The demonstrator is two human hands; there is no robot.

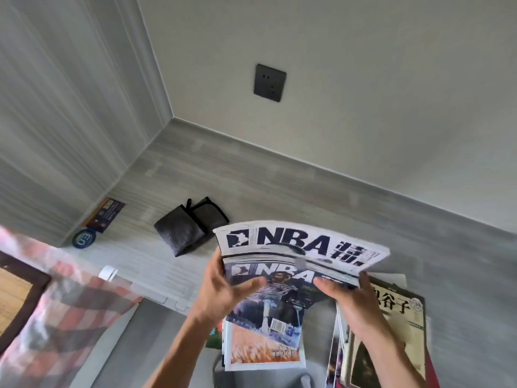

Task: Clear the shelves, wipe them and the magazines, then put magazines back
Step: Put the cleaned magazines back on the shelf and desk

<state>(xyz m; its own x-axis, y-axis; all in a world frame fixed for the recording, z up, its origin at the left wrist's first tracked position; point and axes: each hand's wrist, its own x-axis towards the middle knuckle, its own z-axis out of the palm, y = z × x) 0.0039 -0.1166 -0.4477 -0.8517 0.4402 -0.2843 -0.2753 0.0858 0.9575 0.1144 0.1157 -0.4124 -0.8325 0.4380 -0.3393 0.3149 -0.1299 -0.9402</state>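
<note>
Both hands hold a stack of NBA magazines (279, 275) above the grey shelf (279, 186), near its front edge. The left hand (223, 287) curls round the stack's left edge; the right hand (349, 298) grips its right side, thumb on top (top copy fanned upward). A folded dark cloth (184, 228) lies toward the shelf's back-left corner. More magazines (397, 317) lie at the right.

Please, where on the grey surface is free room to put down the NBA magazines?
Free: the bare surface between the dark cloth and the back wall, running right. Crowded: near side, where both hands hold the NBA magazines beside the stacked pile.
</note>
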